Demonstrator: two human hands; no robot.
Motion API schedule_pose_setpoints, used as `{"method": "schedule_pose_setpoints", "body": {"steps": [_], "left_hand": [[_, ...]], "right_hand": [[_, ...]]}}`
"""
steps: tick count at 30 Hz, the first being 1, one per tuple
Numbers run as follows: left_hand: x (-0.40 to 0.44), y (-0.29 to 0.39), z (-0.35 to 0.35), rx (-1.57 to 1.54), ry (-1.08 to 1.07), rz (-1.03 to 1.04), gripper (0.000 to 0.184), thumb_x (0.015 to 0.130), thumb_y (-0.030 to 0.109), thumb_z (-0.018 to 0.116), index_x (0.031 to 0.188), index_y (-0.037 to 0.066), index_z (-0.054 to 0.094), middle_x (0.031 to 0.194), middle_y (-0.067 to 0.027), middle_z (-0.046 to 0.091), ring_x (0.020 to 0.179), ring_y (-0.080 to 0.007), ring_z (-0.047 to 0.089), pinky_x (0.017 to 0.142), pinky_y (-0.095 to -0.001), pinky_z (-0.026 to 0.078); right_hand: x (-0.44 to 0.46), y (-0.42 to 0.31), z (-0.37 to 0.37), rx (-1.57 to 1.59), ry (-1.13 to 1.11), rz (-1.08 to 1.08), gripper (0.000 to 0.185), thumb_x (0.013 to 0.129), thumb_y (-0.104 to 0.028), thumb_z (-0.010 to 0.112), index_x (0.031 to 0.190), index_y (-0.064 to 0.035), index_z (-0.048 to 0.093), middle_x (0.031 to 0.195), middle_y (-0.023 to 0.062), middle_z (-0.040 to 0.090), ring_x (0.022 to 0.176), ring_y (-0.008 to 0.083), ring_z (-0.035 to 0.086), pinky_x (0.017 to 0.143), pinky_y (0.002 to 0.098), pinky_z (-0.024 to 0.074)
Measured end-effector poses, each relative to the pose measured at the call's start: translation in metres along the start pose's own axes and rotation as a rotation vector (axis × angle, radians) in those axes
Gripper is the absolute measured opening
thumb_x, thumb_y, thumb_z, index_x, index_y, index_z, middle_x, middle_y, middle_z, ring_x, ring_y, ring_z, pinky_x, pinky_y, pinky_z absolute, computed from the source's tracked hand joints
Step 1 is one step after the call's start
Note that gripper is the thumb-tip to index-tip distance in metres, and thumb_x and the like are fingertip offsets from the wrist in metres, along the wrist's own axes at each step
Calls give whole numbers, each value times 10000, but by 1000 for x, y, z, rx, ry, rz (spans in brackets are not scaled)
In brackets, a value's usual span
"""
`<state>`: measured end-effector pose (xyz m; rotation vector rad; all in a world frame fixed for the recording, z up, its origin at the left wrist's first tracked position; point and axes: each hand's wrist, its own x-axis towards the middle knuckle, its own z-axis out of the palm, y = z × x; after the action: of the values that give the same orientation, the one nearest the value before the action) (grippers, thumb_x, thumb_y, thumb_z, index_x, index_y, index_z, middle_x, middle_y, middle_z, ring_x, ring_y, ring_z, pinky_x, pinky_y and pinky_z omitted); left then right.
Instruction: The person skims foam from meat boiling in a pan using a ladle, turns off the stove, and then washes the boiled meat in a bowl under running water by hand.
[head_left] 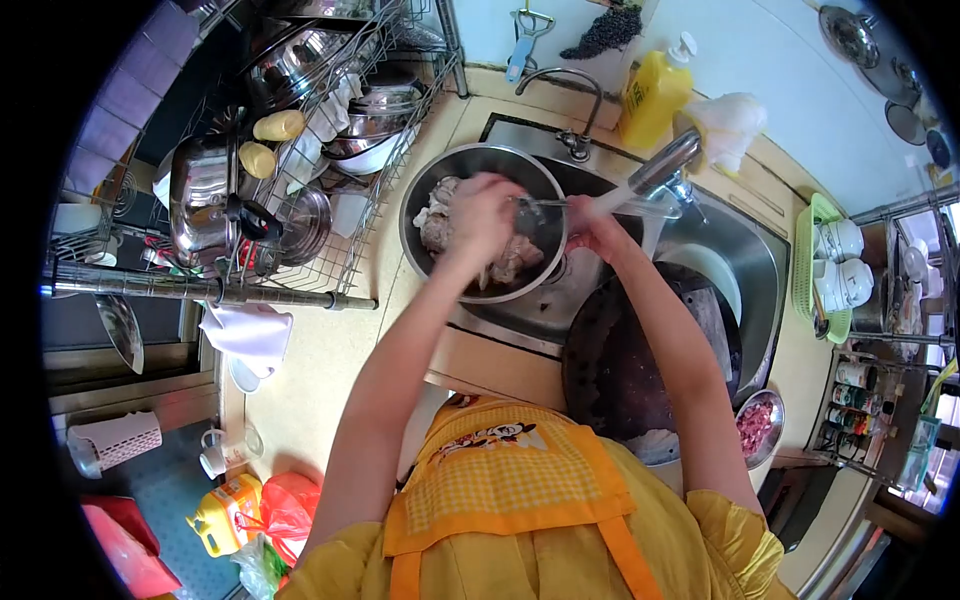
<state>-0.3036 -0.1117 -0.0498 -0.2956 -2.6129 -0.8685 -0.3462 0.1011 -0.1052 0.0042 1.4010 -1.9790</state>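
A large steel bowl (415,240) rests at the left side of the sink (545,318), with pale pieces of meat (515,262) inside. Over the meat, within the bowl, is my left hand (485,215), its fingers blurred by motion. My right hand (600,230) is at the bowl's right edge, beside the pulled-out faucet head (610,203); its fingers are curled, and their hold is unclear. Below my right forearm a big dark wok (625,370) lies across the sink.
A wire rack (350,240) with pots stands left. Behind the sink are a yellow soap bottle (655,95) and a small tap (575,140). A bowl of chopped meat (757,425) and a green basket (808,270) with dishes are right.
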Motion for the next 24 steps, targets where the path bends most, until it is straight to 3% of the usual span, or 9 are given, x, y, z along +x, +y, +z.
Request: {"method": "schedule_pose_setpoints", "body": {"steps": [2, 5, 8, 9, 12, 14, 16, 17, 24], "left_hand": [[-22, -26, -32, 72, 158, -137, 227, 681, 16, 606, 883, 107, 653, 939, -110, 580, 913, -314, 530, 826, -396, 425], [-66, -47, -57, 364, 247, -217, 370, 753, 47, 599, 1115, 27, 527, 967, -186, 554, 964, -356, 502, 853, -417, 399], [-88, -64, -55, 130, -81, -714, 380, 780, 68, 583, 1143, -3, 496, 954, -235, 564, 918, -376, 547, 791, -433, 434], [-91, -67, -55, 98, -86, -648, 405, 788, 69, 571, 1169, -29, 477, 964, -264, 568, 900, -390, 571, 745, -444, 452], [-94, -78, -42, 87, 109, -466, 398, 802, 129, 581, 1171, -3, 511, 740, -135, 595, 625, -246, 566, 600, -362, 461], [-95, -72, -34, -197, 53, -556, 446, 782, 28, 572, 1219, -4, 491, 842, -71, 580, 732, -141, 529, 654, -274, 428], [-106, -84, -6, -370, 23, -588, 433, 791, -22, 538, 1220, -17, 486, 904, -39, 572, 774, -118, 508, 689, -246, 412], [-107, -73, 0, -470, 29, -630, 418, 805, -42, 515, 1222, -24, 480, 925, -30, 580, 774, -103, 507, 700, -231, 408], [-102, -29, 33, -793, -37, -645, 416, 825, -23, 536, 1237, -9, 481, 910, 7, 568, 782, -74, 489, 706, -212, 391]], "right_hand": [[3, 5, -4, 27, -31, -2, 318, 890, -355, 480, 1005, -65, 539, 831, 93, 628, 672, 216, 629, 531, 344, 537], [4, 4, -3, 43, -44, -6, 306, 890, -351, 477, 1004, -73, 535, 826, 91, 626, 670, 216, 630, 527, 342, 536], [0, 3, 2, 24, -3, -30, 292, 892, -343, 468, 1011, -83, 530, 823, 88, 619, 670, 210, 629, 519, 332, 534], [-3, 1, 3, 12, 5, -35, 287, 894, -339, 463, 1014, -87, 528, 817, 85, 614, 661, 205, 625, 512, 327, 532], [4, 15, -9, 23, 128, -73, 285, 896, -336, 453, 999, -82, 530, 787, 72, 594, 629, 191, 608, 482, 314, 518], [1, 13, -22, 1, 216, -92, 304, 883, -347, 468, 971, -66, 544, 762, 69, 577, 603, 187, 591, 464, 316, 506], [-22, -2, -27, -68, 290, -88, 339, 854, -367, 502, 935, -44, 566, 733, 71, 558, 573, 189, 573, 450, 326, 496], [-39, -19, -18, -81, 308, -71, 265, 846, -302, 517, 818, -44, 567, 663, 66, 539, 504, 177, 551, 407, 302, 476], [-107, -59, -3, -338, 495, -214, 170, 815, -183, 516, 735, -33, 514, 559, 47, 476, 402, 147, 480, 330, 265, 410]]}}
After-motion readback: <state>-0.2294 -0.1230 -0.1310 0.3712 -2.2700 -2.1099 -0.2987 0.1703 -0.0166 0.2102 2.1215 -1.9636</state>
